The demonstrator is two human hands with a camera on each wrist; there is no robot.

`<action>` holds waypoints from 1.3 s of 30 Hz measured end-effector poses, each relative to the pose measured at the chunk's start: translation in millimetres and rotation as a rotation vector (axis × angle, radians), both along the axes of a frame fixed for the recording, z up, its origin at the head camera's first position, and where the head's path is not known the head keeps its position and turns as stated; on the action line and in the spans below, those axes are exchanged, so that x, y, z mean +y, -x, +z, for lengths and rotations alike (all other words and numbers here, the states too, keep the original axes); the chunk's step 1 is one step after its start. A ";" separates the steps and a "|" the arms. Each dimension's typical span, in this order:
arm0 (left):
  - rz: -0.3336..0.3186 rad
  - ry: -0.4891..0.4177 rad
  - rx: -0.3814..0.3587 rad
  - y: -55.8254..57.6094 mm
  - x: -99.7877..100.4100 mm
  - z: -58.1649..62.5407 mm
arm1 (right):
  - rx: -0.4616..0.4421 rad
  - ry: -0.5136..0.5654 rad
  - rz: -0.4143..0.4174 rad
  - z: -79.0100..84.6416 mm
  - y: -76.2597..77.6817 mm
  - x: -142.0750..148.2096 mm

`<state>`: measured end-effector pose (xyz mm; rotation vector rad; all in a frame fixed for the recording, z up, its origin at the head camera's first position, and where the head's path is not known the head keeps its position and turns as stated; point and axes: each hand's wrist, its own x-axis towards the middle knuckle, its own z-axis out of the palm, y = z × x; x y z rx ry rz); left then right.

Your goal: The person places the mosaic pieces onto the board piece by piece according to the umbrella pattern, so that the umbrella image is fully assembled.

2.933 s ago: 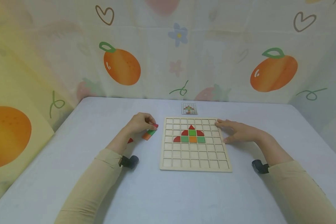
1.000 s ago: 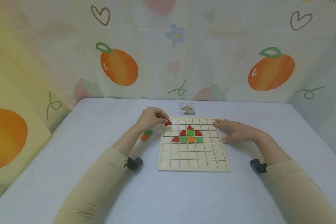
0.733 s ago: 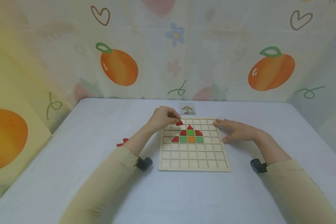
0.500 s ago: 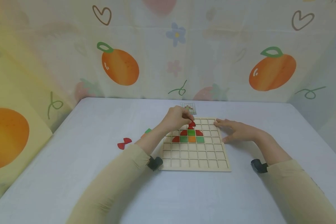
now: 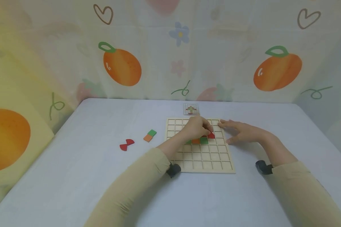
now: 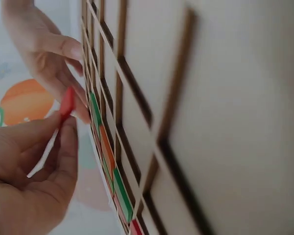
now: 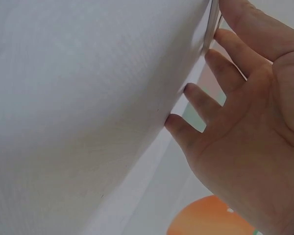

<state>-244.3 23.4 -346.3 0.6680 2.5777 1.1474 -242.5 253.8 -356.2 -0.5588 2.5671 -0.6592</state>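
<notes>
My left hand (image 5: 197, 127) pinches a red quarter-circle tile (image 5: 211, 135) between thumb and fingertips, over the right part of the wooden grid board (image 5: 199, 160). In the left wrist view that red tile (image 6: 67, 103) stands clear above the board's cells. Beneath the hand, an orange tile (image 5: 196, 141) and a green tile (image 5: 204, 140) sit side by side in the grid; the red tiles around them are mostly hidden by the hand. My right hand (image 5: 244, 132) rests with spread, relaxed fingers at the board's right edge. In the right wrist view its fingertips (image 7: 193, 90) touch the white tabletop.
Left of the board lie two red quarter-circle tiles (image 5: 123, 147), a green square tile (image 5: 152, 132) and an orange square tile (image 5: 148, 138). A small pattern card (image 5: 191, 109) lies behind the board. A printed curtain (image 5: 216, 47) hangs behind the table (image 5: 74, 176).
My left hand has taken the red tile from the board's left side, across its top, to the right beside the green tile. The right hand has stayed at the board's edge.
</notes>
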 end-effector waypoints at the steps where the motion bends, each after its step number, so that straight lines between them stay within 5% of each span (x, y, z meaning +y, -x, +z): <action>1: 0.000 0.003 -0.001 -0.5 0.3 -1.8 | 0.003 0.004 0.007 0.6 -0.1 -0.4; 11: -0.071 0.044 0.054 -2.9 3.8 -16.3 | 0.005 0.025 0.018 1.5 -1.6 -1.2; 39: -0.107 0.104 0.101 -9.0 5.7 -15.2 | 0.000 0.041 0.013 0.6 -0.8 -1.3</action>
